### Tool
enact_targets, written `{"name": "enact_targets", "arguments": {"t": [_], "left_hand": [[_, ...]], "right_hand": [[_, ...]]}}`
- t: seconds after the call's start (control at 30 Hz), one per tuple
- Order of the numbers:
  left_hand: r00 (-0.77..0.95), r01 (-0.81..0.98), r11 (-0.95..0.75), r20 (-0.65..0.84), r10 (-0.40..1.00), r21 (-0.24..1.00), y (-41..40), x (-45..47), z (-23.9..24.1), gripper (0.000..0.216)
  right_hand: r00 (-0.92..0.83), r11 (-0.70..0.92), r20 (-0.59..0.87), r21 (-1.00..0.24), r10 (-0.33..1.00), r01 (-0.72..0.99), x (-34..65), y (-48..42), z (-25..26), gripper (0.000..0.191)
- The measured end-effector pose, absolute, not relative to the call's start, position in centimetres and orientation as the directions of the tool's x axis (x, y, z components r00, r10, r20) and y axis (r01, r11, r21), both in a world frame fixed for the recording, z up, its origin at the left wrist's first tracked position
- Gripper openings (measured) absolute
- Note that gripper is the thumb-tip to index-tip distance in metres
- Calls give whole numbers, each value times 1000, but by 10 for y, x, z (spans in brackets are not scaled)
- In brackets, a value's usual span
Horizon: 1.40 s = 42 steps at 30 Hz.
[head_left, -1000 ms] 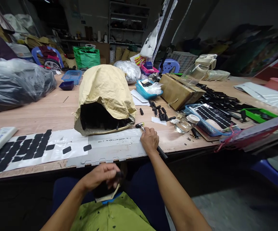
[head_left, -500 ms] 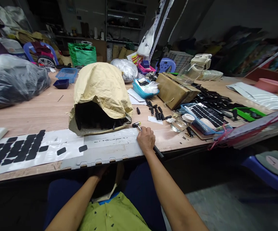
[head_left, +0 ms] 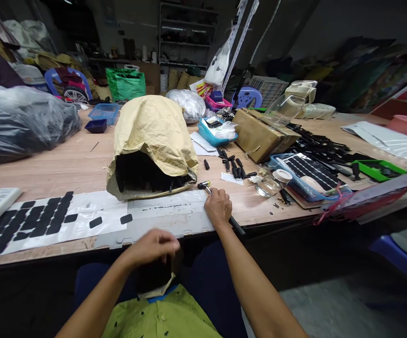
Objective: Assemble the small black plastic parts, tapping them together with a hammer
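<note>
Dim shelving [head_left: 185, 42] fills the background at twelve o'clock, beyond your wood-topped table [head_left: 55, 176]. Nearer, also toward twelve, lies a tan sack [head_left: 154, 129], its dark mouth facing you. At one o'clock your right grip [head_left: 219, 206] clasps the hammer [head_left: 203, 185], whose head sits just beside the sack's near corner, as it did half a second ago. What changes is your left grip [head_left: 156, 245]: mostly out of sight down at the lap bag [head_left: 159, 290] then, it is now raised above it, fingers curled and blurred. Whether it grasps anything, you cannot tell; that leaves, as a judgement, only the hammer surely in hand. Black pads on a white sheet [head_left: 83, 203] lie at ten.
</note>
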<state>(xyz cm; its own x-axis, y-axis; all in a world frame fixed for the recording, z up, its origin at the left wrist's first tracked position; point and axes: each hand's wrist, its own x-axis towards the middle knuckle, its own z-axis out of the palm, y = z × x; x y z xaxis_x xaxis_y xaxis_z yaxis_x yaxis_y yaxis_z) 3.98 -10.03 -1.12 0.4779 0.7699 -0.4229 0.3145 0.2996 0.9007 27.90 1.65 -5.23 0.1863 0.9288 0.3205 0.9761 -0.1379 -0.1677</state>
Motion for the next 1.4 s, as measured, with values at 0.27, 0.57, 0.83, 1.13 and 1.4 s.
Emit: {"name": "enact_targets", "arguments": {"t": [0.27,0.57,0.83,1.13,1.4], "left_hand": [[-595,575,469,-50,802,671,17,-4,-9,35],[-654,569,549,-67,754,612,14,4,-1,25],[-158,848,89,88,984,523,-41,31,-11,12],[-26,812,-29,85,996,583,-38,29,-32,17],[-20,789,-20,57,998,615,-38,28,-31,17]], "right_hand": [[187,-142,304,-164,934,976,278,18,-52,29],[191,-145,312,-165,931,976,279,18,-54,29],[194,-148,318,-165,928,975,278,18,-54,29],[199,-148,313,-179,929,973,280,17,-53,29],[191,-122,282,-247,940,961,282,17,-51,34]]}}
